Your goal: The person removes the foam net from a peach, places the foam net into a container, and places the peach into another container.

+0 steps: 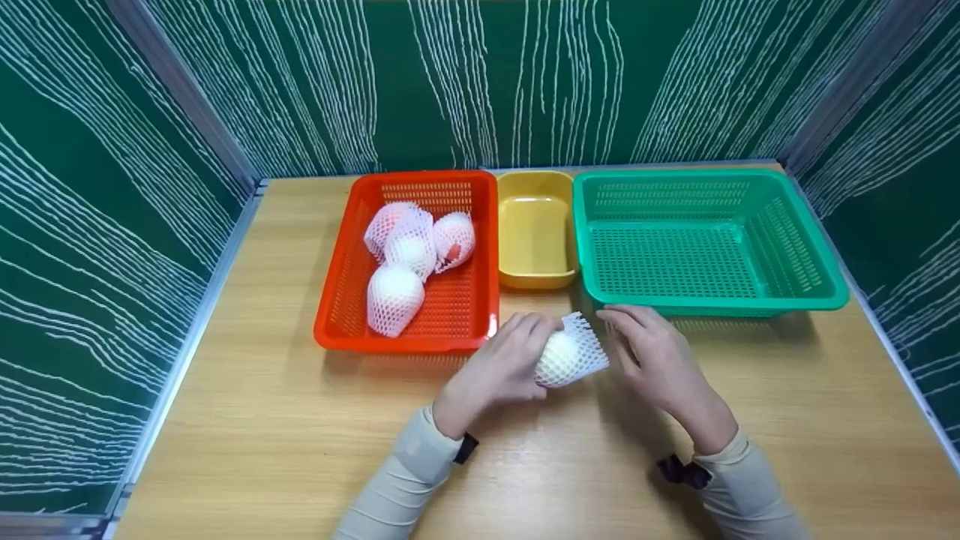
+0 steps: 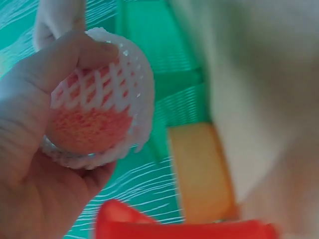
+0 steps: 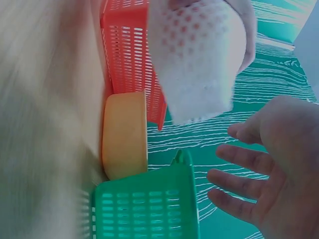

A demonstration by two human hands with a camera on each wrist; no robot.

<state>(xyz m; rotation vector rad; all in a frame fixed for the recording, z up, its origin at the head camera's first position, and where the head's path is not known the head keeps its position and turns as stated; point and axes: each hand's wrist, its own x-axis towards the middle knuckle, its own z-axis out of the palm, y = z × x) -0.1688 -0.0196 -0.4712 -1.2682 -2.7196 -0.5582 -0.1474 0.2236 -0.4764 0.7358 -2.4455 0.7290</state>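
Observation:
The left hand (image 1: 504, 361) grips a round fruit in a white foam net (image 1: 564, 358) above the table, in front of the baskets. In the left wrist view a red, speckled part of the fruit (image 2: 89, 130) shows below the net, with the thumb over the top of it. Just right of the net's loose end, the right hand (image 1: 656, 361) is held apart from it, fingers spread and holding nothing; the right wrist view shows the same hand (image 3: 274, 174) near the net (image 3: 199, 69).
A red basket (image 1: 409, 345) at the left holds several netted fruits (image 1: 395, 296). Beside it stand a yellow tray (image 1: 536, 280) and, at the right, a green basket (image 1: 720, 303). Green walls (image 1: 450, 90) with white lines surround the wooden table (image 1: 247, 420).

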